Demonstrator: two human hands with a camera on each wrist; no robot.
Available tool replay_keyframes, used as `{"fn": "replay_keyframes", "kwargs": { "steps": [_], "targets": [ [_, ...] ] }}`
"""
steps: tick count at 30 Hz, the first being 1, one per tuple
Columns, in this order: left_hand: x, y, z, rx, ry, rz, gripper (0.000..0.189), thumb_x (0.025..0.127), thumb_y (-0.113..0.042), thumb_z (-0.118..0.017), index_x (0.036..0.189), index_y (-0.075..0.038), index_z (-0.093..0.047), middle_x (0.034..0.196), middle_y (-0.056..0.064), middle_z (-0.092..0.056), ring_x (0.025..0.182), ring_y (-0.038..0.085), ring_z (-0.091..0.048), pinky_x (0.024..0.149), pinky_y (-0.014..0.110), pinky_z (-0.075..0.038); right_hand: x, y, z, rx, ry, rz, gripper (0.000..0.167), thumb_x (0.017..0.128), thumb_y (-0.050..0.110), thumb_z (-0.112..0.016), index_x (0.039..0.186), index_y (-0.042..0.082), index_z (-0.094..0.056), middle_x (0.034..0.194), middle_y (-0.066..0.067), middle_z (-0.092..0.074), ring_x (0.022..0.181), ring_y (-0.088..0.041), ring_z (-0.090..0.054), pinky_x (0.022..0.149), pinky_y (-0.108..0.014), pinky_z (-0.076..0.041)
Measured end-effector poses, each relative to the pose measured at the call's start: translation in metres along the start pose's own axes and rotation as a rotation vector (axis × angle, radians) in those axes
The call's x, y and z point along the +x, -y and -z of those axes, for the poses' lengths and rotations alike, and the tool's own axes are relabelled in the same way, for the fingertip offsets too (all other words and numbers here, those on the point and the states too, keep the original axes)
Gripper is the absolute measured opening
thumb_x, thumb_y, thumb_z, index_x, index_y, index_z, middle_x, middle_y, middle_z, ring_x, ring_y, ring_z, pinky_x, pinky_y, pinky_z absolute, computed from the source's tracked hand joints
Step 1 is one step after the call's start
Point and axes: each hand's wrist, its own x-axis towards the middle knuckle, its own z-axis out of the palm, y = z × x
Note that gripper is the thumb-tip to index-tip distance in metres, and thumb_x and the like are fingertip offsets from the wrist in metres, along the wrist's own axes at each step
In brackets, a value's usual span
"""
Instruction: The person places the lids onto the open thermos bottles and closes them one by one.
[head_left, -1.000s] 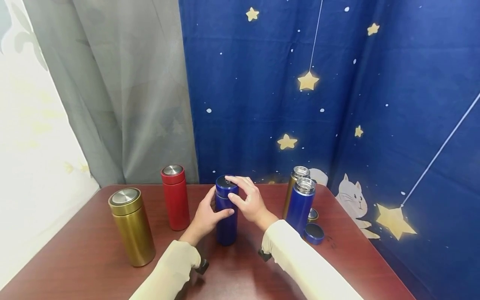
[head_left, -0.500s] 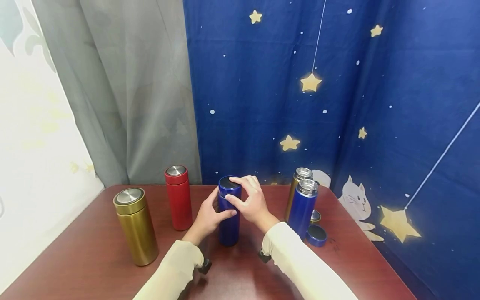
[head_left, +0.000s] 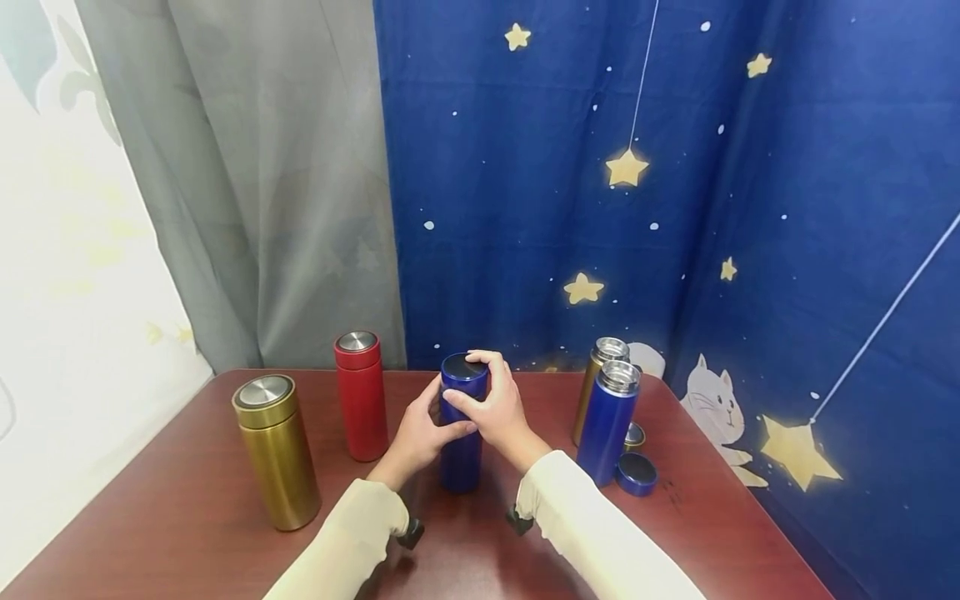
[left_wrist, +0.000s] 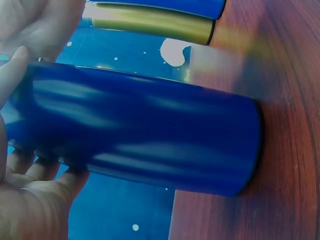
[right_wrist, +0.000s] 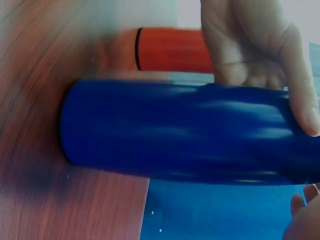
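Observation:
A blue vacuum flask (head_left: 461, 467) stands upright on the table in front of me. My left hand (head_left: 416, 429) grips its body from the left, thumb across the near side and fingers around the far side. On its blue lid (head_left: 462, 367), with a dark top, my right hand (head_left: 501, 408) holds on, thumb at the near side and fingertips over the right edge of the top. The left wrist view shows the lower body of the blue flask (left_wrist: 150, 130) meeting the wood. In the right wrist view the left thumb lies along the flask (right_wrist: 175, 132).
To the left stand a gold flask (head_left: 281, 467) and a red flask (head_left: 363, 408), both lidded. At the right are an open blue flask (head_left: 606, 429) and an open gold flask (head_left: 590, 387). A blue lid (head_left: 636, 475) and a gold-rimmed lid (head_left: 634, 435) lie beside them.
My right hand has turned clockwise on the lid: the thumb slid left across the near side, the fingertips toward the right edge. The left hand keeps its grip. The head view shifted slightly.

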Motion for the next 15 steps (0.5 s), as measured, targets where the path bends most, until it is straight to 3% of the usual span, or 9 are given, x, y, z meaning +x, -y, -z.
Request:
{"fn": "replay_keyframes", "kwargs": {
  "steps": [3,8,15],
  "targets": [
    [0.001,-0.001,-0.001,-0.001,0.009,0.015,0.086,0.077,-0.015,-0.083,0.150,-0.017,-0.037,0.135,0.009,-0.056,0.115,0.026,-0.060,0.092,0.042,-0.051,0.001,0.002,0.002,0.078,0.034,-0.009,0.056,0.078,0.025,-0.081,0.124,0.015,-0.050,0.130,-0.006,-0.054,0.110,-0.022,-0.057,0.090,-0.040,-0.050],
    [0.001,-0.002,0.000,0.018,0.004,0.030,0.086,0.078,-0.015,-0.083,0.150,-0.020,-0.037,0.135,0.006,-0.056,0.114,0.025,-0.061,0.093,0.043,-0.050,0.002,-0.003,0.007,0.218,0.104,0.070,0.047,0.087,0.015,-0.066,0.130,0.007,-0.049,0.133,-0.013,-0.054,0.117,-0.029,-0.055,0.099,-0.047,-0.043],
    [-0.002,0.000,0.000,0.030,-0.006,0.034,0.085,0.078,-0.012,-0.083,0.149,-0.019,-0.038,0.133,0.005,-0.058,0.113,0.024,-0.062,0.093,0.044,-0.050,0.001,-0.009,0.015,0.093,0.065,0.165,0.042,0.086,0.017,-0.066,0.127,0.012,-0.062,0.125,-0.006,-0.063,0.117,-0.025,-0.051,0.098,-0.054,-0.039]
  ]
}}
